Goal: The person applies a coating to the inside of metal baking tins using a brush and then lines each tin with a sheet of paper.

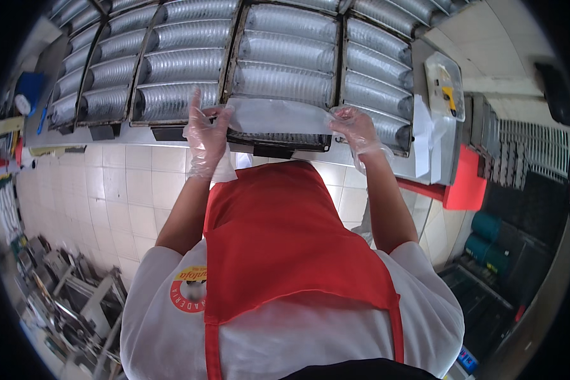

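A strip of translucent white paper [280, 116] is stretched level between my two hands, above the front trough of a fluted metal loaf pan [285, 78]. My left hand [206, 135], in a clear plastic glove, pinches the strip's left end between thumb and fingers, with the index finger pointing away from me. Below that wrist hangs a white piece [225, 168], perhaps more paper. At the opposite end, my gloved right hand [356, 128] grips the strip with its fingertips. The paper hides most of the front trough; its lower edge shows beneath.
More fluted pans [180, 64] stand side by side across the metal table [171, 142]. At the right are white paper sheets [422, 137] and a clear plastic bin [444, 85] holding a yellow-handled tool [449, 99]. A blue object [28, 90] lies at the far left.
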Motion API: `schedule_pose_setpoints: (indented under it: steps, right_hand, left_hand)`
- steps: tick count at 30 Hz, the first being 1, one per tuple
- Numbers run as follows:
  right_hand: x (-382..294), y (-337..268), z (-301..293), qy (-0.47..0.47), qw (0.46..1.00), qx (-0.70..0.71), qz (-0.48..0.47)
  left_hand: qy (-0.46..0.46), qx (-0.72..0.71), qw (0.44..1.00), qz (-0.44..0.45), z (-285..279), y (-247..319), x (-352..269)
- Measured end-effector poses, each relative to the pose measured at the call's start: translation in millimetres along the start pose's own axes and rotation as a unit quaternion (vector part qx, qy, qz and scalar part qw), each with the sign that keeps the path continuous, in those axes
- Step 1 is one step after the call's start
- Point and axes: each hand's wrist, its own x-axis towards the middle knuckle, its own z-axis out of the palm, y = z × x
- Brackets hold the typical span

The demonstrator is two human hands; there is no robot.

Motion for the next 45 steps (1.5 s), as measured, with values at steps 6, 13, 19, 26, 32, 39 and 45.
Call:
schedule_pose_setpoints:
  steps: [6, 13, 19, 26, 32, 39, 45]
  right_hand:
    - [-14, -2, 27, 0.118, 0.992, -0.039, 0.009]
    - [-16, 14, 48, 0.221, 0.939, 0.264, 0.014]
    - [-25, 13, 64, 0.342, 0.937, -0.055, -0.041]
    - [-30, 20, 71, 0.376, 0.905, -0.158, -0.117]
    - [-30, 27, 78, 0.423, 0.891, -0.127, -0.109]
    - [-52, -2, 87, 0.428, 0.836, -0.237, -0.248]
    - [-65, -32, 140, 0.112, 0.870, -0.369, -0.307]
  left_hand:
    - [0.010, 0.202, 0.965, 0.164, -17, -16, 9]
    - [-0.037, 0.007, 0.995, 0.093, -23, -30, 19]
    - [-0.114, 0.185, 0.969, 0.118, -34, -22, 22]
    - [-0.150, 0.240, 0.889, 0.360, -25, 45, -12]
    - [-0.381, 0.339, 0.805, 0.302, 8, 32, -41]
    - [-0.394, 0.375, 0.805, 0.235, 12, 20, -33]
    - [-0.399, 0.410, 0.769, 0.284, 15, 14, -29]
